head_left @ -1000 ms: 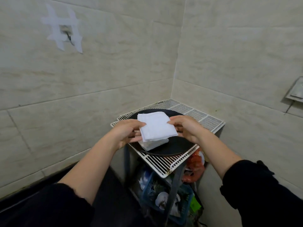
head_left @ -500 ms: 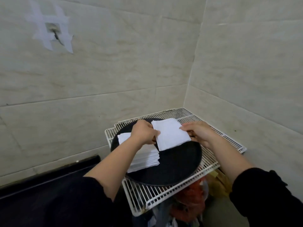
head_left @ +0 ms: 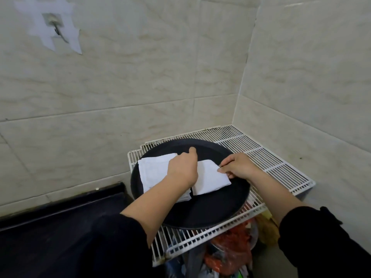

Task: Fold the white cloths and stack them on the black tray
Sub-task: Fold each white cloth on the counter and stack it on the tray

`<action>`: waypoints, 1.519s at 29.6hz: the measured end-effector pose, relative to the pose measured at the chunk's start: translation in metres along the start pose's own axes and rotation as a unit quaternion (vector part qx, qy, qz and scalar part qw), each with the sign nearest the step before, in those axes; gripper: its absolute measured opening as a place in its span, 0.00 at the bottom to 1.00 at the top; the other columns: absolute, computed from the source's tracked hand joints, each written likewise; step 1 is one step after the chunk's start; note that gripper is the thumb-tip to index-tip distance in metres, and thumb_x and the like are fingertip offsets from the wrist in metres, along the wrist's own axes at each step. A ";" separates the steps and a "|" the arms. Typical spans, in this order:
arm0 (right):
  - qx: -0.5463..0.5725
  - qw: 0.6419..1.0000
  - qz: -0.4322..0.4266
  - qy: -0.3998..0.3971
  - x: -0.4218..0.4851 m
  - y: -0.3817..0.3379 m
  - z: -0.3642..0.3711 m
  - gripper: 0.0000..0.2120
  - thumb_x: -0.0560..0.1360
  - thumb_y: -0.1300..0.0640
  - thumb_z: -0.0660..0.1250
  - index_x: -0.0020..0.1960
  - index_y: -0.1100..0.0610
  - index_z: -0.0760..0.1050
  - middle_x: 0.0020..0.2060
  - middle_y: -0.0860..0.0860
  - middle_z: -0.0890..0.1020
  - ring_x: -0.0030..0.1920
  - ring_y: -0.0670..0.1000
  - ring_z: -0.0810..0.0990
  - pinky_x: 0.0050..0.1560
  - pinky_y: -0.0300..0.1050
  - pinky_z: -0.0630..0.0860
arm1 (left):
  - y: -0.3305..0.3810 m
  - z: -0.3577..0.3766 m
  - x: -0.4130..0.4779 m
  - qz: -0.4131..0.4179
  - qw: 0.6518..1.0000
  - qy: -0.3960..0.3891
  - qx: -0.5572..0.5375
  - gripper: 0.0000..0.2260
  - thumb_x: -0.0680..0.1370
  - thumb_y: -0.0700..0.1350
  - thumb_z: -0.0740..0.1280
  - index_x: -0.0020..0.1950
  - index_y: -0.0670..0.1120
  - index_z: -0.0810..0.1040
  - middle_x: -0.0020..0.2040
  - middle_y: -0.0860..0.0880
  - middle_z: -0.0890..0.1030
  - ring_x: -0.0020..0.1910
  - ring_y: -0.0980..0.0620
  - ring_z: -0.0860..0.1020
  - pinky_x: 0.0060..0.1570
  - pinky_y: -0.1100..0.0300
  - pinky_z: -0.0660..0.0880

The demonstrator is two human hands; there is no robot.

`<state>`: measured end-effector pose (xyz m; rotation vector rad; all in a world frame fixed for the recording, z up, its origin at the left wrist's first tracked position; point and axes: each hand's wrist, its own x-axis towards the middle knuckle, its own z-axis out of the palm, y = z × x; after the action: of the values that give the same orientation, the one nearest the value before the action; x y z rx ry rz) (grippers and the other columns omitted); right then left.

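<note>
head view: black tray [head_left: 210,209] sits on white wire rack [head_left: 271,163]
stack: folded white cloths [head_left: 154,171] on the tray's left part
held cloth: folded cloth [head_left: 208,177] just right of the stack, low on the tray; resting or not, can't tell
right hand [head_left: 239,167]: pinches the cloth's right corner
left hand [head_left: 182,169]: at the cloth's left edge, fingers hidden, grip can't tell
risk: let go here, the cloth likely lands beside the stack; the left forearm over the stack could skew it; loose folds may open
</note>
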<state>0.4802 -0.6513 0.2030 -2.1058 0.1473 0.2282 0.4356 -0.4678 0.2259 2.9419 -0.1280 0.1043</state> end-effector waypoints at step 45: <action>-0.128 0.938 -0.307 0.098 -0.057 -0.113 0.101 0.03 0.72 0.59 0.71 0.45 0.56 0.80 0.33 0.43 0.76 0.39 0.48 0.76 0.44 0.43 0.73 | -0.123 -0.048 -0.071 -0.067 0.934 0.273 -0.220 0.04 0.76 0.46 0.69 0.44 0.46 0.81 0.45 0.49 0.78 0.43 0.50 0.75 0.43 0.59 0.67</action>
<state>0.4362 -0.5063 0.2585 -2.3154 -0.4454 -0.3561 0.3736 -0.3323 0.2436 2.3609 0.1168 0.7546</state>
